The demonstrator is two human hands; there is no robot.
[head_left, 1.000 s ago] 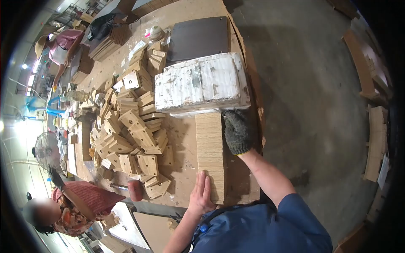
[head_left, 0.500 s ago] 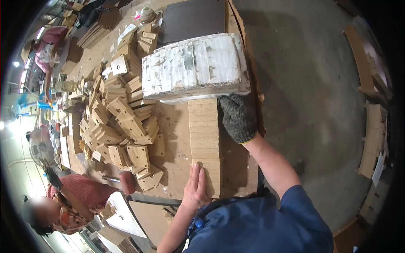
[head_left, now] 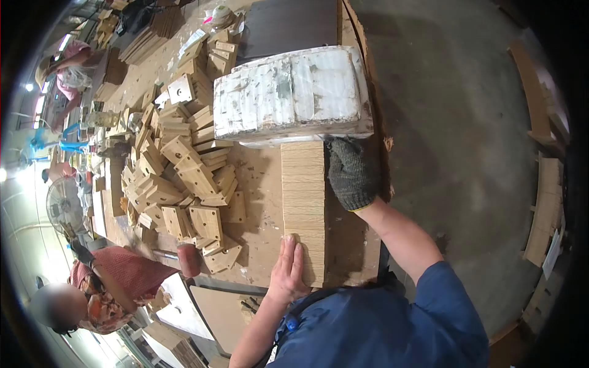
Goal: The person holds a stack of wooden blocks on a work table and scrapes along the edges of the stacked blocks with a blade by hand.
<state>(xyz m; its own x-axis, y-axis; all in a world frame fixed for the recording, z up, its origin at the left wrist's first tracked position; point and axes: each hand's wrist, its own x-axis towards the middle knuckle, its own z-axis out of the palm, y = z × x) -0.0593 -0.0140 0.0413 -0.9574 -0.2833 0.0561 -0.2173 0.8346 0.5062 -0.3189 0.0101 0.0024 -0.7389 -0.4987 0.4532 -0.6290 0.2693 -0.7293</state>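
Observation:
A long row of wooden blocks [head_left: 304, 196], packed face to face, lies on the brown table [head_left: 257, 214], its far end against a white, worn, wrapped block [head_left: 288, 92]. My bare left hand [head_left: 289, 270] lies on the near left side of the row, fingers stretched out and close together. On my right hand [head_left: 353, 175] is a dark grey knit glove; it rests at the far right side of the row, next to the white block, with its fingers curled. Whether that hand holds anything is hidden.
Loose drilled wooden blocks [head_left: 196, 175] are heaped left of the row. A red-headed mallet [head_left: 189, 260] lies near the front edge. A dark panel [head_left: 288, 27] lies beyond the white block. One co-worker [head_left: 116, 276] is at lower left, another [head_left: 70, 73] at upper left.
The view has shifted, so the table and white block appear higher than a second ago. Both hands keep about the same places beside the row.

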